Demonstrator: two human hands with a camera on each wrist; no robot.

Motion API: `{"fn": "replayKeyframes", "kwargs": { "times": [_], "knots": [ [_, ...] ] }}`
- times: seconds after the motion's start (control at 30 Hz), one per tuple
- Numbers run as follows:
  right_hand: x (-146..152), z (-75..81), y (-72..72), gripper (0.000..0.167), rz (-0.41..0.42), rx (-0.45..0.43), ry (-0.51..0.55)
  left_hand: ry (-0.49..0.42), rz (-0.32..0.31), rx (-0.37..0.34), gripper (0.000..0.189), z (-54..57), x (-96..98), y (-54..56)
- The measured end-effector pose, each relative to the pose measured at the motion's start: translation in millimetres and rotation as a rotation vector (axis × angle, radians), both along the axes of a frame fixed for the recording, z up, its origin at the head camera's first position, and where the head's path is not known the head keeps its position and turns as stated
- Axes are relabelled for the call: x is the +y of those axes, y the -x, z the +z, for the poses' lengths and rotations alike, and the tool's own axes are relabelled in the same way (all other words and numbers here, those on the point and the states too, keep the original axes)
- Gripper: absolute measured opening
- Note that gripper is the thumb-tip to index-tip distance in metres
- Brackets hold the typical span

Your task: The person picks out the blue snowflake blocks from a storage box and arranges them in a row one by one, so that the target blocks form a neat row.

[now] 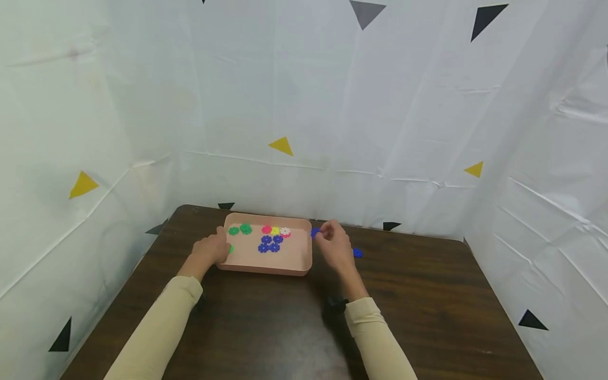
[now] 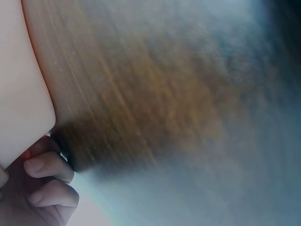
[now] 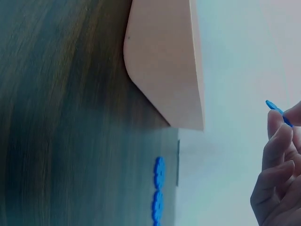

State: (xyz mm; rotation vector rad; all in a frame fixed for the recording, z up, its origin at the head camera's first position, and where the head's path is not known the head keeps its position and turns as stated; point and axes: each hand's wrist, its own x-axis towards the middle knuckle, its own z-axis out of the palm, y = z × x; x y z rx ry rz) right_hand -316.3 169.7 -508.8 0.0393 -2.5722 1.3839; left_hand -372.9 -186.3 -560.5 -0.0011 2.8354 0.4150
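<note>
A blue flower-shaped piece point(image 1: 315, 232) is pinched between thumb and fingertip of the right hand point(image 1: 336, 245), raised beside the right end of a pink tray point(image 1: 296, 252). The left hand point(image 1: 209, 249) grips the tray's left side, fingers curled. Inside lie four blue pieces point(image 1: 274, 247) and green pieces point(image 1: 245, 228); more blue pieces point(image 3: 159, 173) rest on the dark table point(image 1: 427, 295).

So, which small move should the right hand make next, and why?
The right hand should probably carry its pinched blue piece leftward into the tray: it is held near the tray's right end, and other blue pieces already lie together inside.
</note>
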Motion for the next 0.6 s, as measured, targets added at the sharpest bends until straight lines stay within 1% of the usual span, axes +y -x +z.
{"fn": "replayKeyframes", "kwargs": {
  "times": [0.17, 0.3, 0.37, 0.43, 0.5, 0.6],
  "knots": [
    [13, -1.9, 0.6, 0.015, 0.055, 0.043, 0.081, 0.004, 0.002, -0.008, 0.068, -2.1, -0.3, 2.2],
    [26, -1.6, 0.8, 0.013, 0.127, 0.046, 0.166, 0.006, 0.004, -0.013, 0.068, -3.0, 0.1, 3.0],
    [34, -0.9, 0.4, 0.014, 0.151, 0.043, 0.205, 0.006, 0.004, -0.012, 0.067, -2.9, 0.2, 3.0],
    [42, -1.3, -0.1, 0.015, 0.150, 0.037, 0.230, 0.004, 0.004, -0.013, 0.066, -2.5, 0.1, 3.0],
    [48, 7.3, -6.5, 0.016, 0.152, 0.014, 0.244, 0.003, 0.004, -0.013, 0.065, -1.8, -0.1, 3.0],
    [57, 16.8, -14.4, 0.017, 0.128, -0.013, 0.268, 0.004, 0.008, -0.016, 0.065, 0.0, 0.2, 3.3]
  ]
}}
